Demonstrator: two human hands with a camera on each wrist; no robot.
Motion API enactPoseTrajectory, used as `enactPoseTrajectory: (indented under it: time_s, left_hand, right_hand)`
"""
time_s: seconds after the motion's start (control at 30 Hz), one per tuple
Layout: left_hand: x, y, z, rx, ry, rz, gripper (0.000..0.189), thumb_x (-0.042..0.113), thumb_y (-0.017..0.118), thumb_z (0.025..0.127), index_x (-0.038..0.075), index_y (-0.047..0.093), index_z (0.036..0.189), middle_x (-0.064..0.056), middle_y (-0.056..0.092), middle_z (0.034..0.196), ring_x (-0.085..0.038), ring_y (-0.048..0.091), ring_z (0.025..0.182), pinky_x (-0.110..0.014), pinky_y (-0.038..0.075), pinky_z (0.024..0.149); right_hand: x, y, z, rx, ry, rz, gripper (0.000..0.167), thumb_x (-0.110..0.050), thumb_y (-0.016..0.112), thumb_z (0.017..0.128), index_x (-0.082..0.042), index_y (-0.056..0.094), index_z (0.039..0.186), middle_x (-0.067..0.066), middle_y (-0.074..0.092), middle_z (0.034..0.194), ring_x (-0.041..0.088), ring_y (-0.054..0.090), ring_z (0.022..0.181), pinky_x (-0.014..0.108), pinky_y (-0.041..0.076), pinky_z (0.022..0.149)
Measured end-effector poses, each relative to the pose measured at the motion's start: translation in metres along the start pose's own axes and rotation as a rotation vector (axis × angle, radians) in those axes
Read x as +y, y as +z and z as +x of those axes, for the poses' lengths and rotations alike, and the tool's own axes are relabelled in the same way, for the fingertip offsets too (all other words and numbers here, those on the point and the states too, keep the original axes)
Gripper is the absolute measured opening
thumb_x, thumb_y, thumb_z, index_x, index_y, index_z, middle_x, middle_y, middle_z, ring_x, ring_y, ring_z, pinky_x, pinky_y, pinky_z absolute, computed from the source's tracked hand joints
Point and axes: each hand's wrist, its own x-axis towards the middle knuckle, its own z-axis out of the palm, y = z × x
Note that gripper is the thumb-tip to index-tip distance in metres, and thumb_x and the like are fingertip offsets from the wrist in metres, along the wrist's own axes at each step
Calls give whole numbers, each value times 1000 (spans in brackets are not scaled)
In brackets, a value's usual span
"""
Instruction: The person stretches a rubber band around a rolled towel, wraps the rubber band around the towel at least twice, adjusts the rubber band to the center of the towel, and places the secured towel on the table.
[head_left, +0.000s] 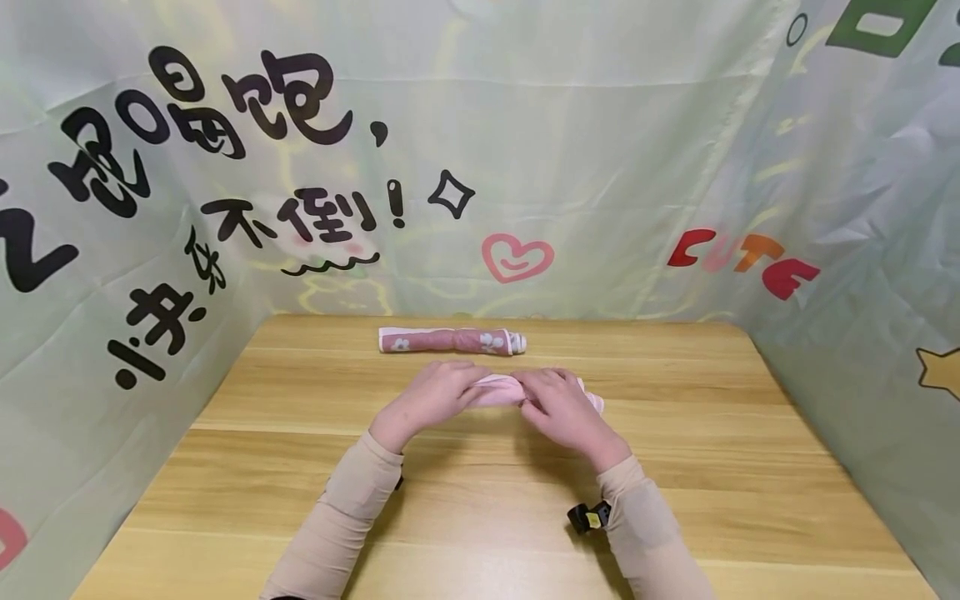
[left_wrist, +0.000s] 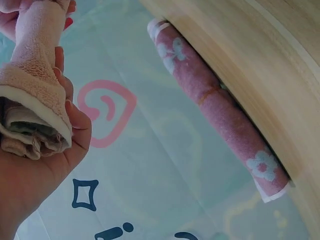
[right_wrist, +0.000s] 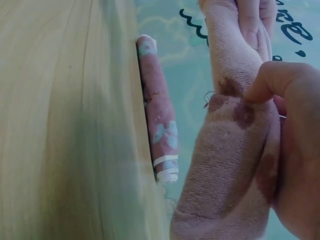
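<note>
A pale pink rolled towel (head_left: 498, 392) is held just above the table, spanning both hands. My left hand (head_left: 438, 393) grips its left part; in the left wrist view the towel's open end shows folded layers inside a white hem. Around the right part, my right hand (head_left: 561, 408) has its fingers curled. In the right wrist view, my thumb presses on the pink towel (right_wrist: 225, 160) where it narrows at the middle, beside darker patches and a thin loose thread. Whether a band circles that narrow place I cannot tell.
Farther back lies a mauve rolled towel (head_left: 450, 340) with pale blue flowers, cinched at its middle by a thin brownish band. The wooden table (head_left: 480, 517) ends at a printed fabric backdrop (head_left: 600, 167) behind and on both sides.
</note>
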Motion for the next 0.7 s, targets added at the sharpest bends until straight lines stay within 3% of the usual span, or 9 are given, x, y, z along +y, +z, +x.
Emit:
enactPoseTrajectory:
  time_s: [0.2, 0.4, 0.53, 0.7]
  left_hand:
    - [-2, 0, -1, 32, 21, 12, 26, 21, 55, 99, 12, 68, 120, -3, 72, 113, -20, 70, 100, -37, 56, 85]
    - [-6, 1, -2, 78, 40, 43, 25, 19, 56, 98, 14, 68, 119, -2, 71, 114, -18, 68, 102, -36, 54, 86]
    - [-7, -1, -3, 81, 35, 62, 25, 22, 58, 97, 16, 67, 120, -1, 69, 116, -20, 63, 109, -41, 51, 89]
    - [-9, -2, -4, 135, 60, 81, 24, 25, 62, 95, 19, 68, 118, 1, 69, 110, -20, 61, 106, -39, 48, 82]
  right_hand:
    - [4, -3, -1, -20, 40, 41, 43, -24, 65, 88, -13, 59, 129, 8, 67, 123, 30, 60, 117, 56, 37, 106]
    - [14, -8, -4, -26, 78, 25, 56, -34, 75, 83, -15, 56, 133, 8, 69, 121, 31, 62, 115, 57, 40, 102]
    - [20, -9, -5, -32, 67, -16, 57, -30, 77, 81, -13, 57, 131, 10, 69, 119, 31, 64, 110, 57, 45, 96]
    - [27, -10, -6, -23, 73, -44, 52, -18, 79, 77, -11, 61, 126, 10, 71, 114, 29, 67, 102, 51, 50, 89]
